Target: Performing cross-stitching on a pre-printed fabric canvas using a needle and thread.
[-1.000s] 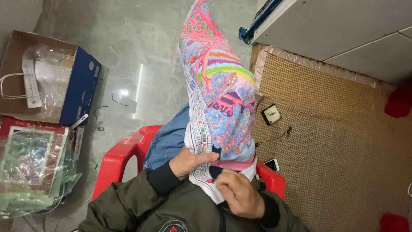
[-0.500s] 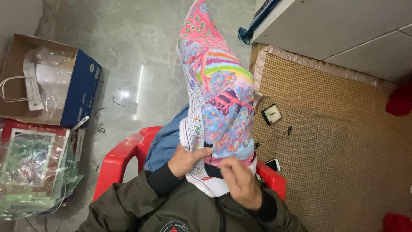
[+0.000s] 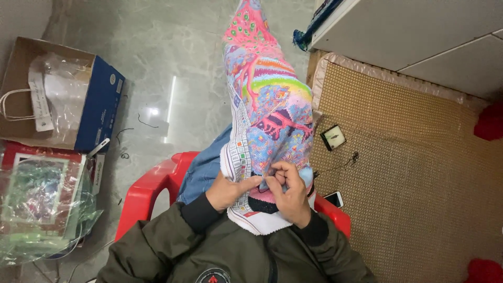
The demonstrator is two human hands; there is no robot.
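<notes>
Both hands on the needlework cloth, seen from above the lap.

Far left we note an open cardboard box with clear plastic in it, and under it a framed picture wrapped in plastic, both on the grey floor. Next, a red chair. Our left hand lies against the white edge of the colourful embroidery cloth, forefinger stretched out across it, grip loose, holding nothing we can make out. The cloth runs from our lap up and away over the knee. Our right hand has its grip closed, fingertips pinching the cloth's lower edge; whether a needle is in there we cannot tell. Right of that, a phone just beside the chair and a small square gadget on the woven mat.
</notes>
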